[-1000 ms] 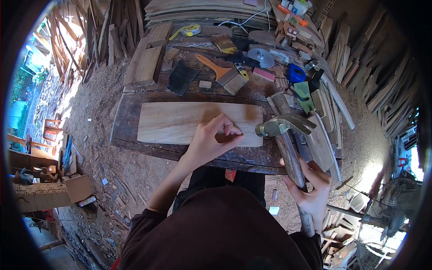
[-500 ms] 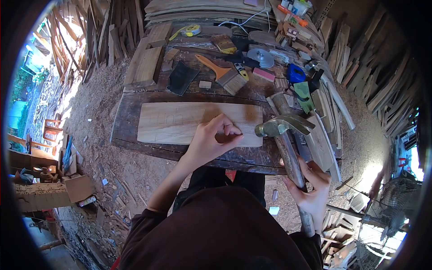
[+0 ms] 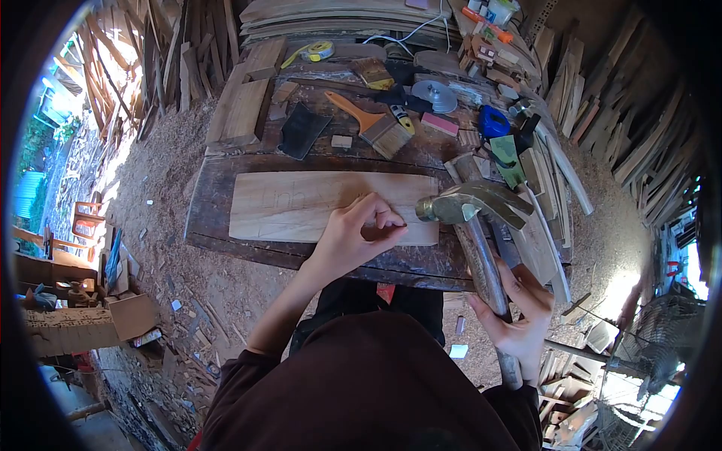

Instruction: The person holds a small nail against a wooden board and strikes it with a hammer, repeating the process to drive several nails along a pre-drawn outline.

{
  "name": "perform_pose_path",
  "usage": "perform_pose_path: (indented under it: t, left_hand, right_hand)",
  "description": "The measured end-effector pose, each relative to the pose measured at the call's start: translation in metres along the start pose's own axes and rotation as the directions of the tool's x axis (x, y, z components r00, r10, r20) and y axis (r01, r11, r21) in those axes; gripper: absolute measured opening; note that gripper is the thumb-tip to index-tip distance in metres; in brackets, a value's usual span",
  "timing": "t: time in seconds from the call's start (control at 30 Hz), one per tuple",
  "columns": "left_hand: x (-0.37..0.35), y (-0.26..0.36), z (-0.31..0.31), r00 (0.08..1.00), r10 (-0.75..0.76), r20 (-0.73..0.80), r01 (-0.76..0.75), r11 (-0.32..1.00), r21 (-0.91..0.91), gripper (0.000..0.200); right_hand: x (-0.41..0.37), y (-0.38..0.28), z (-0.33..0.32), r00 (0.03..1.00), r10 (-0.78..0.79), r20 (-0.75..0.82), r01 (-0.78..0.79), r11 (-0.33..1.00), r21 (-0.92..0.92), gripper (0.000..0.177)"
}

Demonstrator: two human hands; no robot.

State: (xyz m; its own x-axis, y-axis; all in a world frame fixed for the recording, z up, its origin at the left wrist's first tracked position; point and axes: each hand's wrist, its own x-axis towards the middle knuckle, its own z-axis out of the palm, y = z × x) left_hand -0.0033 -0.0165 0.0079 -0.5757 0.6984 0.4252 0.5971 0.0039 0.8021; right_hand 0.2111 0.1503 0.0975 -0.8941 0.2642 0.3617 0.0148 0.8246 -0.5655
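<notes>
A pale wooden board [image 3: 286, 203] with faint lettering lies flat near the front of the dark workbench. Over its right half is my left hand [image 3: 357, 233], thumb and index finger pinched together; whatever is between the fingertips is too small to make out. My right hand [image 3: 523, 312] is wrapped round the wooden handle of a claw hammer [image 3: 474, 204]. The hammer's head is above the board's right end, its striking face turned toward my left fingertips but apart from them.
Farther back on the workbench [image 3: 214, 169] lie a wide brush [image 3: 387, 135], black sandpaper [image 3: 304, 131], a yellow tape measure [image 3: 320, 50], a blue tape measure [image 3: 494, 122] and a clear disc [image 3: 435, 96]. Wood strips lie along the right side.
The hammer head has shifted slightly left, closer to my left fingertips, and its shadow on the board has changed. My left hand has stayed almost still.
</notes>
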Motion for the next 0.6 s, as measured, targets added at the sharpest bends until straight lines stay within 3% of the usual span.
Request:
perform_pose_path:
  t: [0.1, 0.17, 0.2, 0.5, 0.6]
  left_hand:
    - [0.0006, 0.0025, -0.001, 1.0, 0.014, -0.005, -0.014, 1.0, -0.004, 0.037]
    - [0.0004, 0.0023, -0.0017, 1.0, 0.025, -0.008, -0.025, 1.0, -0.003, 0.037]
    - [-0.0004, 0.0004, -0.0016, 0.999, 0.033, -0.01, -0.033, 0.999, 0.009, 0.037]
    - [-0.0016, -0.0012, -0.0014, 1.0, 0.017, 0.003, -0.017, 1.0, 0.005, 0.036]
    - [-0.0011, -0.0015, 0.0019, 0.999, 0.028, -0.024, -0.029, 0.999, -0.035, 0.032]
  right_hand:
    - [0.0047, -0.0015, 0.0069, 0.997, -0.062, -0.054, 0.064, 0.997, 0.039, 0.06]
    - [0.0058, 0.0002, 0.0067, 0.993, -0.072, 0.094, 0.074, 0.997, -0.009, 0.059]
    - [0.0053, 0.001, 0.0059, 0.993, -0.073, 0.094, 0.074, 0.997, -0.011, 0.059]
    - [0.0047, -0.0027, 0.0078, 0.997, -0.083, -0.005, 0.083, 0.997, 0.006, 0.056]
    - [0.0057, -0.0014, 0.0063, 0.991, -0.051, 0.125, 0.052, 0.999, -0.001, 0.057]
